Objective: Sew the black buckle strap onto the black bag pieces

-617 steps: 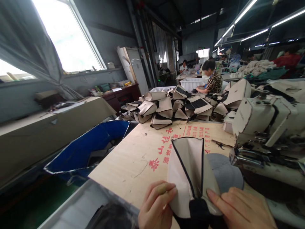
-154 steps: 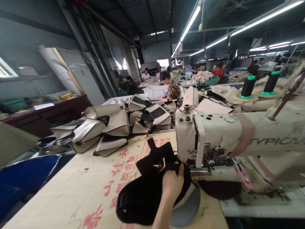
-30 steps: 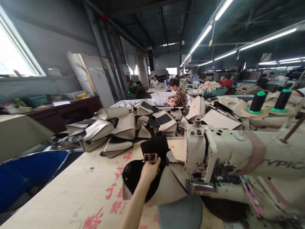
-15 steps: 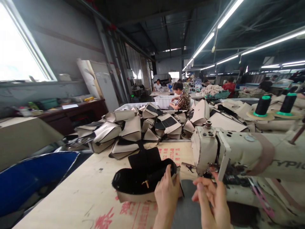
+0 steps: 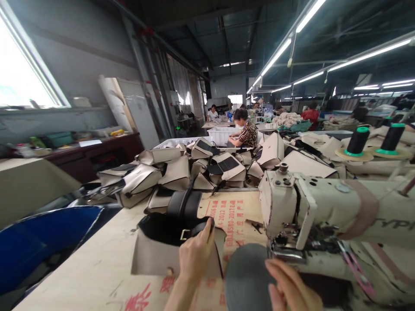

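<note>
A beige handbag with a black lining stands on the wooden tabletop, its mouth facing up. Its dark flap lies folded back behind it, and a gold-coloured buckle shows at the opening. My left hand grips the bag's right rim, thumb and fingers closed around the edge. At the lower right, my right hand has its fingers stretched out over the edge of a grey round plate; nothing shows in it. The sewing machine stands just beyond that hand.
A heap of beige and black bags covers the far side of the table. Thread cones stand behind the machine. Small snips lie beside the machine head. A blue bin is at left; a co-worker sits beyond the heap.
My left hand has brought the bag left, turning its beige front more towards me, and the flap now lies back. My right hand has dropped down and away from the machine's needle area.
</note>
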`<state>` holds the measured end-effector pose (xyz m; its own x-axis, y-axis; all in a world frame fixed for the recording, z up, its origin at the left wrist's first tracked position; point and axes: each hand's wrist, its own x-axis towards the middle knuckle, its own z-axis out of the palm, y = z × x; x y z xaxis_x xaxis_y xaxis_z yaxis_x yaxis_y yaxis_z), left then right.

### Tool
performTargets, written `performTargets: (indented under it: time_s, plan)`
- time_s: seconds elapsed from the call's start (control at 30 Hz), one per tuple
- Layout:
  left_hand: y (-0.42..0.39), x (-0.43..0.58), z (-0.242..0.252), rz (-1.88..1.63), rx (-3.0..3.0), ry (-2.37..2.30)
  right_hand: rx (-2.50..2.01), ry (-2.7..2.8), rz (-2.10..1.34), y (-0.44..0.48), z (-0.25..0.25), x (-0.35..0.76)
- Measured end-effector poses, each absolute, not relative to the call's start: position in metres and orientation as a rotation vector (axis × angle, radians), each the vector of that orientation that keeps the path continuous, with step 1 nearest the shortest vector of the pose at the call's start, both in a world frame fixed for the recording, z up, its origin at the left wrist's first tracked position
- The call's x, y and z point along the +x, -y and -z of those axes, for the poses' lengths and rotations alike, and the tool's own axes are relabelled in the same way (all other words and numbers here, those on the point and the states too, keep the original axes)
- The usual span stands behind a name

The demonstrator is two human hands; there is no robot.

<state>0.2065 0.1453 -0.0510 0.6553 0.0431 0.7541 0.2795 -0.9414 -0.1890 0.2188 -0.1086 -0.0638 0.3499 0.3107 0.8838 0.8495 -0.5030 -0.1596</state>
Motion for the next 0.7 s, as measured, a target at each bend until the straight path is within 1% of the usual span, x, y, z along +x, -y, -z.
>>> performTargets:
  time_s: [0.1, 0.17, 0.2, 0.27, 0.37, 0.43, 0.5, 0.6, 0.7]
  plan:
    - [-0.136, 0.168, 0.033, 1.231, -2.599, 0.025, -2.055, 1.048, 0.904, 0.067, 0.056, 0.211]
    - [-0.115, 0.155, 0.017, 1.258, -2.643, -0.09, -2.002, 1.037, 0.782, 0.054, 0.049, 0.214]
    - [-0.102, 0.154, 0.009, 1.258, -2.659, -0.139, -1.953, 1.038, 0.776, 0.054, 0.046, 0.218]
    - [-0.076, 0.165, -0.007, 1.225, -2.674, -0.211, -1.879, 0.952, 0.883, 0.063, 0.042, 0.226]
    - [-0.047, 0.195, -0.023, 1.026, -2.733, -0.232, -1.805, 0.605, 1.156, 0.078, 0.042, 0.238]
    - [-0.037, 0.209, -0.028, 0.837, -2.815, -0.202, -1.766, 0.425, 1.208, 0.078, 0.043, 0.24]
    - [-0.04, 0.206, -0.029, 0.652, -2.931, -0.17, -1.738, 0.38, 1.118, 0.074, 0.047, 0.237]
    - [-0.062, 0.175, -0.033, 0.465, -3.182, -0.085, -1.723, 0.37, 0.87, 0.073, 0.056, 0.225]
    - [-0.089, 0.139, -0.053, 0.286, -3.462, 0.0, -1.807, 0.426, 0.748, 0.088, 0.068, 0.209]
